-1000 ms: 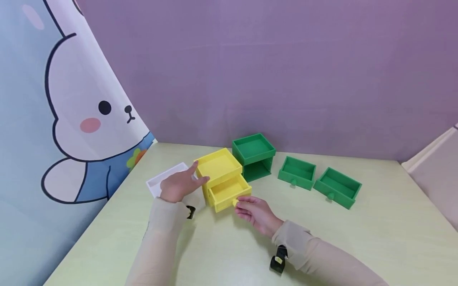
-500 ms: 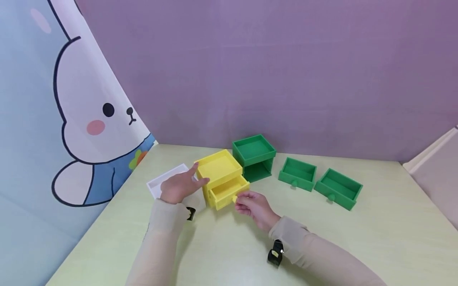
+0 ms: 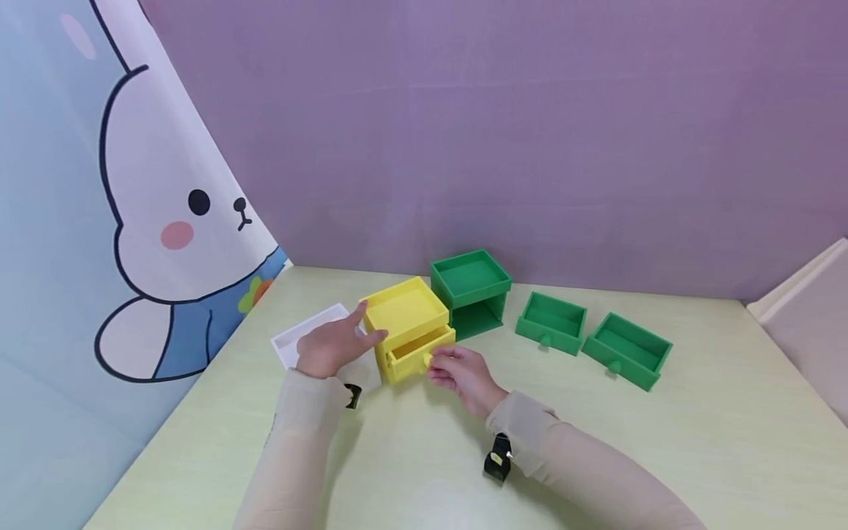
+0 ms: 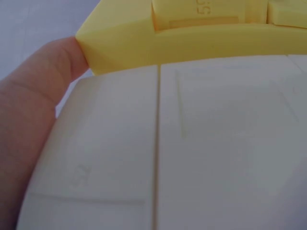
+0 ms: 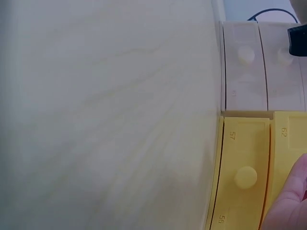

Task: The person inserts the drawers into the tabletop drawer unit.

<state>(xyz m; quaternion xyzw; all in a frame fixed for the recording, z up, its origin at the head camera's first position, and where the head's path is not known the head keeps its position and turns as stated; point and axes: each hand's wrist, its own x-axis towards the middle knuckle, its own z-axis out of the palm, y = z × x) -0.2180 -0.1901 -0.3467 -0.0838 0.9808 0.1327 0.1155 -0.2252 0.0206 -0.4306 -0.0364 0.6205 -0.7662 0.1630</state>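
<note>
Wide room to move on the near side of the bench (image 3: pixel 411 456) and out past the right hand (image 3: pixel 466 377); along the back edge, a purple cloth (image 3: pixel 464 132); less room to the left, with a white box (image 3: pixel 311 322) just beside the yellow box (image 3: pixel 406 309); a green box (image 3: pixel 470 276) close behind it, to the right. Upright on the bench, a bit left of the middle, a yellow box with two drawers; top drawer (image 3: pixel 405 364) partway out, with a bit of the inside in sight; bottom drawer (image 5: pixel 249 151) pushed in, with little numbers and a round knob. Pinching the top drawer's knob (image 3: pixel 427 360) with the right hand; resting the left hand (image 3: pixel 336 344) on the yellow box's left edge, finger and thumb spread wide, without a grip in sight. Smooth and shiny, like plastic; flat sides, straight edges, a low rim on top; farther right, two green drawers (image 3: pixel 552 322), shaped like small trays with knobs.
</note>
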